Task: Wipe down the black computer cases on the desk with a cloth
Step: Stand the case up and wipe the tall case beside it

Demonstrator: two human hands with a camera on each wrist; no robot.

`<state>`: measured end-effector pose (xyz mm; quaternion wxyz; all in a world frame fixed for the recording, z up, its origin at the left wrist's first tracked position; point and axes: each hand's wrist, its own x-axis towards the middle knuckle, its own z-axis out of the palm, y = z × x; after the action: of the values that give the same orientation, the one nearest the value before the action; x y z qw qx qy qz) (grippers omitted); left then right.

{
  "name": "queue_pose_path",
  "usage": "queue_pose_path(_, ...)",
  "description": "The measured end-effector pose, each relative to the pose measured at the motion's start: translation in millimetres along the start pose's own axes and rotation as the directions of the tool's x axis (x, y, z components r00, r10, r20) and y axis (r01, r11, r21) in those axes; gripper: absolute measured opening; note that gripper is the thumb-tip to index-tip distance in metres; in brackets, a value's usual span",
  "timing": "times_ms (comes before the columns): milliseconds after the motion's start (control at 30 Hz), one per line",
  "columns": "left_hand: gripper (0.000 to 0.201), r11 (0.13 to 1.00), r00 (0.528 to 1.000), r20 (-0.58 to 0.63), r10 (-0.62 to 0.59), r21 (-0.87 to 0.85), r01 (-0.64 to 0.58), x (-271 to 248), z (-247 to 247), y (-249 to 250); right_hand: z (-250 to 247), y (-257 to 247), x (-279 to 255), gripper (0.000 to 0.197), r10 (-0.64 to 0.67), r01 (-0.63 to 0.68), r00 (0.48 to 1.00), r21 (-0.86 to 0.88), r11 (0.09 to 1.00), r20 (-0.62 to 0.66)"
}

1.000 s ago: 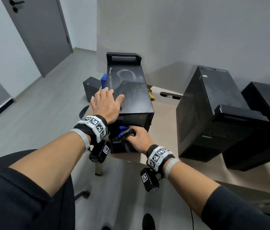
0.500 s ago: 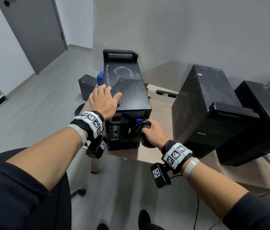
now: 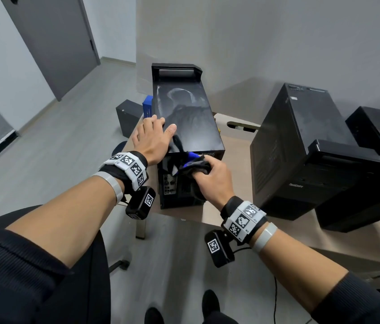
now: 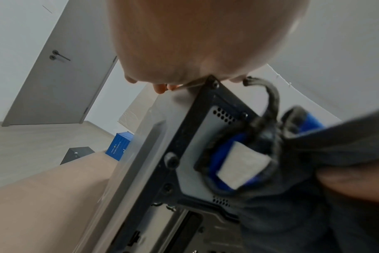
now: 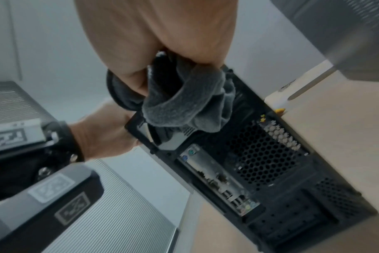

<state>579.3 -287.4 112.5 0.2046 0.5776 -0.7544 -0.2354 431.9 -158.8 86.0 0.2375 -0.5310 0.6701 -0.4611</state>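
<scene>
A dusty black computer case (image 3: 189, 120) stands upright at the desk's left end, its port panel (image 5: 238, 171) facing me. My left hand (image 3: 152, 136) lies flat on the case's top near corner, fingers straight. My right hand (image 3: 210, 181) grips a bunched dark grey and blue cloth (image 3: 192, 166) against the upper rear edge of the case. In the left wrist view the cloth (image 4: 270, 154) covers the top of the back panel. In the right wrist view the cloth (image 5: 184, 102) bulges out of my fist. Two more black cases (image 3: 305, 148) (image 3: 378, 146) stand to the right.
The wooden desk (image 3: 235, 160) shows a narrow bare strip between the left case and the middle one. A small black box (image 3: 129, 115) and a blue box (image 3: 147, 109) sit behind the left case. A grey door (image 3: 51, 40) is at the far left, a chair leg (image 3: 119, 265) below.
My right hand has carried the cloth up from the lower rear panel and right corner to the top rear edge of the case. The left hand stays on the top.
</scene>
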Motion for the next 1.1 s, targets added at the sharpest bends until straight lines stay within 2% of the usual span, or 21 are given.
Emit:
queue_pose_path(100, 0.063, 0.999, 0.999, 0.033, -0.028, -0.025, 0.029, 1.0, -3.1, 0.0, 26.6, -10.7, 2.0, 0.022, -0.082, 0.081, 0.996, 0.01, 0.997, 0.047)
queue_pose_path(200, 0.066, 1.0, 0.999, 0.028, -0.021, 0.019, 0.021, -0.3, -2.7, 0.6, 44.1, -17.6, 2.9, 0.015, -0.184, 0.184, 0.977, 0.013, 0.983, 0.111)
queue_pose_path(267, 0.067, 0.999, 1.0, 0.022, -0.013, 0.045, 0.012, -0.6, -2.3, 1.4, 45.2, -12.2, 3.9, 0.016, -0.21, 0.209, 0.968, 0.028, 0.978, 0.138)
queue_pose_path(333, 0.068, 0.998, 1.0, 0.014, -0.008, 0.067, 0.007, -1.3, -2.5, 1.1, 42.3, 0.1, 5.1, 0.024, -0.179, 0.176, 0.964, 0.029, 0.984, 0.195)
queue_pose_path(400, 0.069, 0.997, 1.0, 0.01, -0.006, 0.071, 0.005, -0.9, -1.9, 1.0, 37.7, 20.2, 2.6, 0.029, -0.081, 0.09, 0.97, -0.027, 0.996, 0.228)
queue_pose_path(500, 0.069, 0.997, 1.0, -0.001, -0.005, 0.072, 0.005, -1.8, 0.5, 1.5, 30.7, 46.4, -7.8, 0.035, 0.081, -0.054, 0.98, -0.151, 0.987, 0.182)
queue_pose_path(533, 0.069, 0.997, 1.0, -0.009, -0.006, 0.071, 0.007, -1.3, 0.7, 1.2, 30.0, 49.6, -9.6, 0.039, 0.091, -0.062, 0.981, -0.173, 0.983, 0.169)
queue_pose_path(600, 0.069, 0.998, 1.0, -0.018, -0.001, 0.066, 0.002, -0.4, 2.1, 1.5, 30.9, 45.3, -11.6, 0.046, 0.032, 0.003, 0.984, -0.193, 0.981, 0.174)
queue_pose_path(667, 0.068, 0.997, 0.999, -0.036, 0.003, 0.075, -0.001, 0.8, 2.9, -0.2, 36.3, 33.6, -7.6, 0.049, -0.04, 0.078, 0.972, -0.16, 0.984, 0.23)
queue_pose_path(767, 0.067, 0.996, 0.999, -0.045, 0.01, 0.086, -0.006, 1.0, 5.0, -1.3, 39.4, 36.2, -6.7, 0.049, -0.054, 0.098, 0.964, -0.159, 0.982, 0.26)
queue_pose_path(833, 0.067, 0.996, 0.999, -0.046, 0.012, 0.085, -0.008, 1.0, 4.8, -1.5, 27.1, 51.4, -8.4, 0.049, 0.004, 0.034, 0.977, -0.176, 0.984, 0.211)
queue_pose_path(967, 0.069, 0.998, 0.999, -0.048, 0.023, 0.068, -0.02, 1.2, 7.0, -2.1, -15.4, 83.1, -6.2, 0.042, 0.172, -0.172, 0.985, -0.083, 0.982, -0.008)
queue_pose_path(1100, 0.071, 0.999, 0.999, -0.048, 0.013, 0.045, -0.011, 0.4, 10.7, 0.7, -15.8, 89.1, 0.0, 0.031, 0.197, -0.196, 0.975, 0.015, 0.98, -0.103)
